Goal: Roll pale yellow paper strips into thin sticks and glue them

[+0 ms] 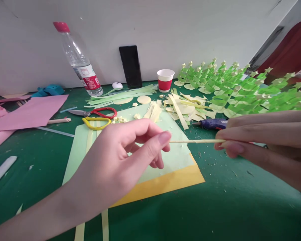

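Paper strip (197,141), thin and pale yellow, is held in the air above the green table (240,204), stretched between 2 hands. Taking the strip as the centre of a clock, the left hand (125,157) is at 9 o'clock and the right hand (268,134) at 3 o'clock. The left thumb and index finger pinch 1 end, while its other fingers are curled loosely below. The right thumb presses the other end against fingers lying close together; how the hidden fingers stand, I cannot tell.

I judge that the step in hand is to twist or roll the strip into a narrow stem. The next move would probably call for small turns of the fingertips, with light and even pull, so that the paper does not tear.

Its long axis is almost level, from 9 to 3 o'clock, and looks straight. Both tips are covered, so I cannot say which is the leading end. The glue gun (213,124) lies near, towards 1 o'clock; the scissors (97,117) are farther, towards 10 o'clock.
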Available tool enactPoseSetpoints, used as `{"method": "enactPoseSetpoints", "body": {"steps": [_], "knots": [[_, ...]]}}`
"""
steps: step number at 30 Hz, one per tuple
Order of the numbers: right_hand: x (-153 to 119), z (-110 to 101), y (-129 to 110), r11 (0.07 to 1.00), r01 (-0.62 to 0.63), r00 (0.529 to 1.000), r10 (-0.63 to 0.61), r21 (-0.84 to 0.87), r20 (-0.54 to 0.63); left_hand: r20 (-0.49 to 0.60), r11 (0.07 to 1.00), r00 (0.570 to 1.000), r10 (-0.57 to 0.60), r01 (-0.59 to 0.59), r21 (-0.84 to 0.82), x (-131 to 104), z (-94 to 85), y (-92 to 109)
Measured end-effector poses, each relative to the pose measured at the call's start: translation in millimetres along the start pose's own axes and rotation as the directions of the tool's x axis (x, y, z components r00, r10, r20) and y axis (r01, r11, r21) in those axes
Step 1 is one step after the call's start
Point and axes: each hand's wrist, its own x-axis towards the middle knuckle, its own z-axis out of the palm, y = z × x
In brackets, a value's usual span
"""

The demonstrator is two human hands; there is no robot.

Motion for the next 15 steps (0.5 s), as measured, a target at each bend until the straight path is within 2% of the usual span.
{"method": "enactPoseSetpoints", "body": {"steps": [3, 6, 8, 10, 12, 15], "knots": [[-1.7, 2.4, 0.0, 0.999, 0.029, 0.999, -0.031, -0.042, -0.042, 0.051, 0.999, 0.998, -0.035, 0.036, -0.026, 0.8, -2.5, -1.1], [-3.0, 4.7, 1.0, 0.992, 0.065, 0.996, -0.071, -0.108, -0.048, 0.036, 0.998, 0.999, -0.024, 0.022, 0.062, 1.9, -2.6, -1.1], [-2.5, 6.6, 0.2, 0.988, 0.092, 0.995, -0.095, -0.125, -0.018, 0.066, 0.996, 0.997, -0.041, 0.036, 0.082, 2.4, -0.4, -0.3], [-0.9, 9.1, -2.7, 0.986, 0.122, 0.992, -0.117, -0.114, 0.049, 0.184, 0.995, 0.978, -0.101, 0.095, 0.040, 2.3, 2.9, 1.0], [1.0, 12.3, -6.7, 0.984, 0.157, 0.983, -0.147, -0.088, 0.113, 0.255, 0.986, 0.952, -0.169, 0.165, 0.039, 1.5, 6.5, 2.4], [1.0, 17.2, -11.1, 0.984, 0.168, 0.974, -0.156, -0.063, 0.162, 0.297, 0.981, 0.939, -0.176, 0.191, -0.022, -0.4, 10.4, 3.7]]}}
